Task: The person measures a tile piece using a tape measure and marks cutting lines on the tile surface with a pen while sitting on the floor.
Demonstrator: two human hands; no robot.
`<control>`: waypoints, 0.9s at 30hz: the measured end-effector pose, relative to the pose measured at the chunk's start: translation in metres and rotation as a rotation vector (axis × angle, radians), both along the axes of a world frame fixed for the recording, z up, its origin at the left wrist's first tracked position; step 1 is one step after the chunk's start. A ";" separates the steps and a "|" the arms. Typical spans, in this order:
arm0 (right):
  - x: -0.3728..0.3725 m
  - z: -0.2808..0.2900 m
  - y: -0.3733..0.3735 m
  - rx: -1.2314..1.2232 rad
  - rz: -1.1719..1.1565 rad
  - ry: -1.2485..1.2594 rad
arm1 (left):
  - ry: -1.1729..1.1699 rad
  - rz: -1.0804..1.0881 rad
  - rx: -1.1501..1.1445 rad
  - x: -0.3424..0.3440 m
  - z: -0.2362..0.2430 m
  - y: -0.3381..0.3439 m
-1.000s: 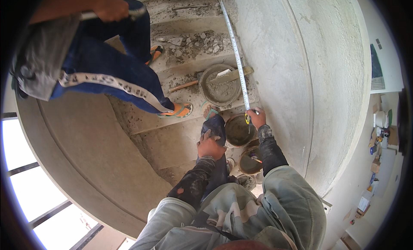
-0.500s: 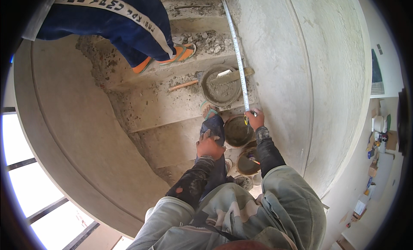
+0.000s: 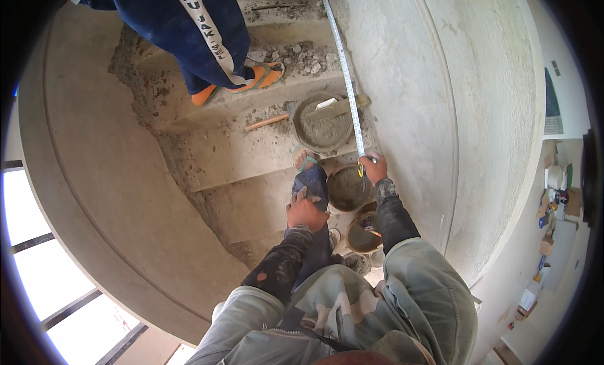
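Observation:
My right hand point(image 3: 375, 168) is closed on a yellow-and-black tape measure point(image 3: 361, 167), along with a small white item that I cannot make out clearly. The long white blade point(image 3: 345, 72) runs up the stairs beside the right wall. My left hand point(image 3: 305, 211) rests on my dark-trousered leg with its fingers apart. Just below the blade's lower half, a round basin of grey mortar point(image 3: 314, 132) holds a wooden float point(image 3: 357, 103). A wooden-handled tool point(image 3: 267, 121) lies left of it. A second basin point(image 3: 348, 191) and a container point(image 3: 363, 238) stand lower, near my right hand.
A co-worker's trousered leg and sandalled foot point(image 3: 264, 76) stand higher on the concrete stairs point(image 3: 226, 176), among rubble point(image 3: 302, 57). Curved plastered walls point(image 3: 478, 113) border both sides. Railings point(image 3: 34, 242) show at lower left, and assorted boxes point(image 3: 569, 204) at far right.
The co-worker has moved up the stairs and farther toward the top of the view, and the hand with a rod has left view. My hands have barely moved.

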State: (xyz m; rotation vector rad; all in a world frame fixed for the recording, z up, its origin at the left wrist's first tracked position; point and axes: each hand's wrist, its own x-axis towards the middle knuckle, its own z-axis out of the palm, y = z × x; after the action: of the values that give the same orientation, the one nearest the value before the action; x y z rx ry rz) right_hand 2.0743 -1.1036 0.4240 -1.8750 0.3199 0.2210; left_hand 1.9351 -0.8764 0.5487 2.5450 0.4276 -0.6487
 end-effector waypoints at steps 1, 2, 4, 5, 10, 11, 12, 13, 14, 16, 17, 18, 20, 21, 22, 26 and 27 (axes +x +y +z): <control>0.000 -0.002 -0.002 0.003 -0.004 -0.006 | 0.003 -0.005 0.001 0.001 0.000 -0.001; 0.001 -0.004 -0.005 0.006 -0.008 -0.011 | 0.006 -0.010 0.001 0.002 0.001 -0.002; 0.002 -0.006 -0.008 0.002 -0.010 -0.005 | 0.017 -0.014 0.002 0.003 0.002 -0.003; 0.002 -0.006 -0.008 -0.004 -0.007 0.006 | 0.025 -0.012 0.002 0.003 0.003 -0.003; 0.003 -0.006 -0.003 0.017 -0.004 0.011 | 0.039 -0.005 -0.006 0.003 0.003 -0.001; 0.003 -0.008 -0.004 0.016 -0.003 0.006 | 0.046 0.000 -0.014 0.003 0.003 -0.001; 0.003 -0.010 -0.004 0.016 -0.002 0.002 | 0.052 0.005 -0.021 0.003 0.003 -0.001; 0.004 -0.012 -0.007 0.023 -0.008 0.001 | 0.053 0.004 -0.024 0.004 0.004 -0.003; 0.004 -0.015 -0.009 0.030 -0.013 0.000 | 0.054 0.002 -0.027 0.005 0.005 -0.004; 0.004 -0.017 -0.009 0.033 -0.013 -0.006 | 0.044 -0.002 -0.018 0.004 0.005 -0.004; 0.003 -0.016 -0.006 0.030 -0.007 -0.012 | 0.033 -0.004 -0.006 0.003 0.004 -0.002; 0.002 -0.015 -0.004 0.027 -0.002 -0.018 | 0.022 -0.006 0.005 0.002 0.003 -0.001; 0.002 -0.014 -0.005 0.041 -0.004 -0.018 | 0.012 -0.004 0.002 0.001 0.001 -0.001; 0.003 -0.014 -0.006 0.048 -0.006 -0.018 | 0.007 -0.004 0.000 0.001 0.000 -0.001; 0.003 -0.012 -0.005 0.043 -0.005 -0.014 | 0.006 -0.005 0.002 0.001 0.000 -0.001; 0.003 -0.010 -0.006 0.016 -0.012 0.009 | 0.011 -0.016 0.001 0.002 0.000 -0.001; 0.003 -0.009 -0.007 0.008 -0.017 0.016 | 0.014 -0.020 -0.002 0.003 0.001 -0.001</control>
State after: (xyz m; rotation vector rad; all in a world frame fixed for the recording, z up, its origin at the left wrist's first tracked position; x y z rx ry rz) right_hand 2.0771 -1.1107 0.4146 -1.8626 0.3446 0.2255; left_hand 1.9378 -0.8778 0.5499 2.5475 0.4066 -0.6749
